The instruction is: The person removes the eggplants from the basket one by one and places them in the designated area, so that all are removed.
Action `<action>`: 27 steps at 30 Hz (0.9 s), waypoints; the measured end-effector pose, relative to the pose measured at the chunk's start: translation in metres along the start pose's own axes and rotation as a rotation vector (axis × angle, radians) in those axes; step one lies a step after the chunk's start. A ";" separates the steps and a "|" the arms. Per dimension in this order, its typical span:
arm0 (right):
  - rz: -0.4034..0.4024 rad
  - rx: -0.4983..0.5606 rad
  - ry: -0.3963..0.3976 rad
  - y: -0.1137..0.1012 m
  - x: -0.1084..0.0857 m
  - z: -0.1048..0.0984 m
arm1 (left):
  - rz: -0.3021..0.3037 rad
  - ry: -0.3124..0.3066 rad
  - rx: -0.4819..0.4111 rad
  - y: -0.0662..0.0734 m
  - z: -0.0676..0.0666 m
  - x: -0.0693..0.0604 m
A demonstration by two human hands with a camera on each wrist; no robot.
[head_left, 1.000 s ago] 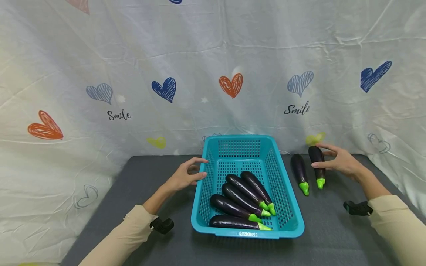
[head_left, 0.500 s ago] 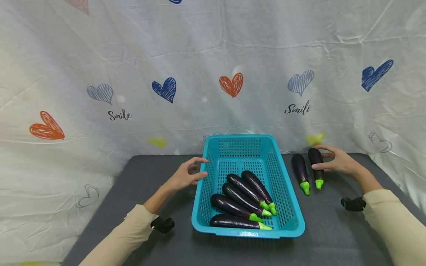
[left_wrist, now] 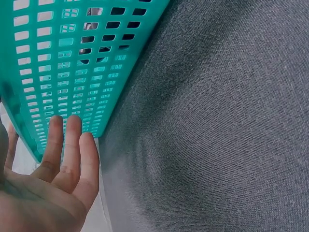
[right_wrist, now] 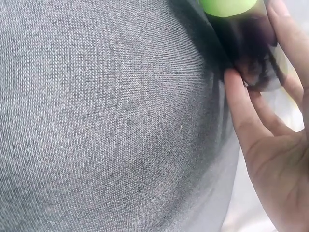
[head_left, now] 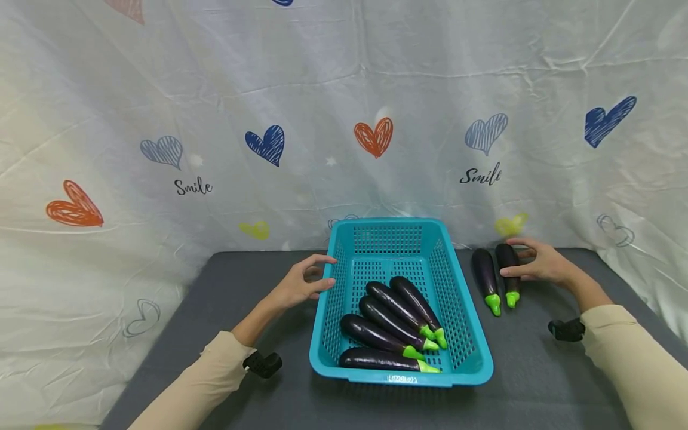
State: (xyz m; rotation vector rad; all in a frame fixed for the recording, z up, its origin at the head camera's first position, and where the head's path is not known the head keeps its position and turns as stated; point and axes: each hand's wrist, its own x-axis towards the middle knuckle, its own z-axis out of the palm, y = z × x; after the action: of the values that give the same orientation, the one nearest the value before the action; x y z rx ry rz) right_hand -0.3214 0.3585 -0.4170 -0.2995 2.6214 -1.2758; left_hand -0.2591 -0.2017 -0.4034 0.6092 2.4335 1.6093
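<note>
In the head view, my right hand (head_left: 543, 263) holds a dark purple eggplant (head_left: 508, 269) between thumb and fingers, its green stem end pointing towards me. Another eggplant (head_left: 485, 275) lies just left of it on the table. The right wrist view shows the held eggplant (right_wrist: 244, 41) from its stem end, with the fingertips along its sides. My left hand (head_left: 298, 283) rests thumb and forefinger on the left rim of the turquoise basket (head_left: 319, 325). In the left wrist view, the other fingers (left_wrist: 72, 145) extend loosely beside the basket's outer wall. Several eggplants (head_left: 384, 322) lie inside the basket.
A dark grey cloth (head_left: 247, 280) covers the table. Behind it hangs a pale curtain (head_left: 322, 89) printed with hearts, close to the table's back edge. A black wrist device (head_left: 262, 364) is worn on each forearm.
The right hand has shifted the held eggplant slightly left and nearer to me, closer to the neighbouring eggplant. My left hand and the basket have stayed about where they were.
</note>
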 end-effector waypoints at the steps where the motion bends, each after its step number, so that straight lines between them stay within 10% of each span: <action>1: 0.001 -0.002 -0.001 -0.001 0.000 0.000 | 0.000 0.000 -0.001 0.000 0.000 0.000; 27: -0.018 0.000 0.033 -0.017 -0.007 -0.013 | -0.002 0.003 0.000 0.002 0.001 -0.001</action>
State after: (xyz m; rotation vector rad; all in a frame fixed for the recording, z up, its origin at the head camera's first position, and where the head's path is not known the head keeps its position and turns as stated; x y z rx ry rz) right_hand -0.3165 0.3600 -0.3945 -0.3052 2.6518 -1.2974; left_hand -0.2574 -0.2001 -0.4017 0.6043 2.4350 1.6103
